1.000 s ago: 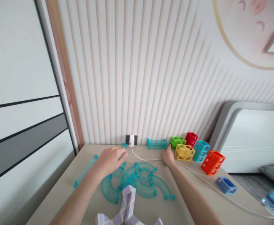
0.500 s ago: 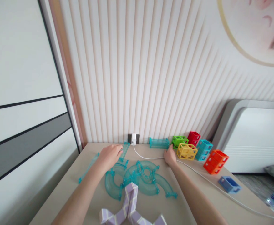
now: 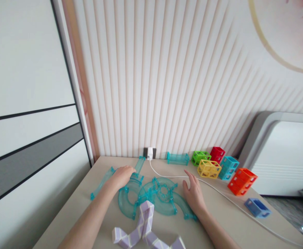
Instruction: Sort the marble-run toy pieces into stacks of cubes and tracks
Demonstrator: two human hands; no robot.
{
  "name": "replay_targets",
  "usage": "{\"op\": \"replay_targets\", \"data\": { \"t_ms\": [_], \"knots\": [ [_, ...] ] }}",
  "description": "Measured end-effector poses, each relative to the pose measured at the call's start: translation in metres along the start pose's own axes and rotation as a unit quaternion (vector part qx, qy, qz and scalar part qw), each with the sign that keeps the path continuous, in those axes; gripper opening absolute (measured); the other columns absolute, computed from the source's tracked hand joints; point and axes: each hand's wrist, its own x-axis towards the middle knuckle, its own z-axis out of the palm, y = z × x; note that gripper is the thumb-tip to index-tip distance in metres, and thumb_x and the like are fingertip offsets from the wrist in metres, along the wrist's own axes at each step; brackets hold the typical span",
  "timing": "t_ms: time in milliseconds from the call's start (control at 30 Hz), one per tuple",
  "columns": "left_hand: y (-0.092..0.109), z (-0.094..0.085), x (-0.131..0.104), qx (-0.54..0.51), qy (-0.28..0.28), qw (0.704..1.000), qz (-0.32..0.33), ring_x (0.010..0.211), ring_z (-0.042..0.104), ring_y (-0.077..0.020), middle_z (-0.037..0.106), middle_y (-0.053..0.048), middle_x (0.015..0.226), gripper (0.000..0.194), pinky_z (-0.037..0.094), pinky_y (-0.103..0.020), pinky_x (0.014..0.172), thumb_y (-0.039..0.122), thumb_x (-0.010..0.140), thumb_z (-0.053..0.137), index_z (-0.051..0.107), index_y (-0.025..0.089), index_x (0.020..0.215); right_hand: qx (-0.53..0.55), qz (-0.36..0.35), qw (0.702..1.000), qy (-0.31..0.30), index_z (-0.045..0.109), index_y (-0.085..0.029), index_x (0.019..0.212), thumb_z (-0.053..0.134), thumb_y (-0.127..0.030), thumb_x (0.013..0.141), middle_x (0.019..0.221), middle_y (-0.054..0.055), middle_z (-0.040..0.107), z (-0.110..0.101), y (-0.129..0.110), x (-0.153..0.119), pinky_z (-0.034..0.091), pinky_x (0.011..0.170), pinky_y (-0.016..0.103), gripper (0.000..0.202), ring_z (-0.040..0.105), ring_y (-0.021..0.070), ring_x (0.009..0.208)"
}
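Several curved teal track pieces [image 3: 164, 204] lie together mid-table. My left hand [image 3: 124, 175] is over their back left part, beside a straight teal piece [image 3: 140, 165]; its fingers curl downward and what lies under them is hidden. To the right of the curved pieces is my right hand [image 3: 193, 193], fingers apart and holding nothing. A long teal piece [image 3: 102, 183] rests by the left edge, partly behind my left forearm. Another teal piece [image 3: 177, 158] stands against the wall. In front is a lilac folded snake-like toy [image 3: 146, 221].
At the back right are green [image 3: 200, 157], yellow [image 3: 209, 169], red [image 3: 217, 154], turquoise [image 3: 228, 167] and orange [image 3: 242, 181] frame blocks. A blue block [image 3: 257, 208] lies near the right edge. A white cable [image 3: 219, 191] crosses the table from a wall charger [image 3: 149, 153].
My right hand has come away from the green block and the wall-side teal piece, toward me, and its fingers have spread. My left hand has shifted slightly. The view has moved a little.
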Motion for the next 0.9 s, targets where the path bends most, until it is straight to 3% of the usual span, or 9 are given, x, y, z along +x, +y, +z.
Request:
{"op": "replay_targets", "data": {
  "t_ms": [333,467,700,900],
  "knots": [
    [-0.002,0.005,-0.003,0.03,0.011,0.999,-0.002,0.11,0.07,-0.0281,0.074,-0.011,0.117,0.042,0.05,-0.036,0.089,0.008,0.091,0.042,0.066,0.027,0.12,0.018,0.02,0.999,-0.022,0.062,-0.016,0.131,0.043,-0.029,0.091,0.124,0.014,0.067,0.0,-0.007,0.005,0.046,0.108,0.048,0.046,0.061,0.0281,0.121],
    [-0.003,0.007,-0.001,0.028,0.016,0.999,0.0,0.115,0.068,-0.027,0.074,-0.01,0.119,0.041,0.048,-0.036,0.093,0.009,0.092,0.041,0.064,0.027,0.121,0.02,0.024,0.999,-0.033,0.064,-0.015,0.128,0.044,-0.027,0.09,0.122,0.014,0.068,-0.002,-0.007,0.004,0.047,0.108,0.047,0.045,0.062,0.0284,0.12],
    [-0.003,0.006,0.005,0.014,0.024,1.0,0.002,0.114,0.065,-0.0226,0.072,-0.007,0.116,0.022,0.045,-0.031,0.096,0.01,0.089,0.051,0.064,0.024,0.101,0.026,0.024,0.998,-0.047,0.066,-0.018,0.125,0.045,-0.025,0.089,0.124,0.012,0.069,-0.003,-0.011,0.005,0.046,0.108,0.045,0.043,0.063,0.0278,0.12],
    [0.0,0.003,0.0,0.017,0.016,1.0,-0.011,0.107,0.066,-0.0226,0.073,-0.006,0.11,0.018,0.046,-0.031,0.091,0.012,0.09,0.052,0.063,0.024,0.097,0.029,0.026,0.998,-0.054,0.068,-0.019,0.123,0.045,-0.024,0.088,0.123,0.011,0.07,-0.005,-0.013,0.006,0.047,0.108,0.044,0.042,0.063,0.0273,0.119]
  ]
}}
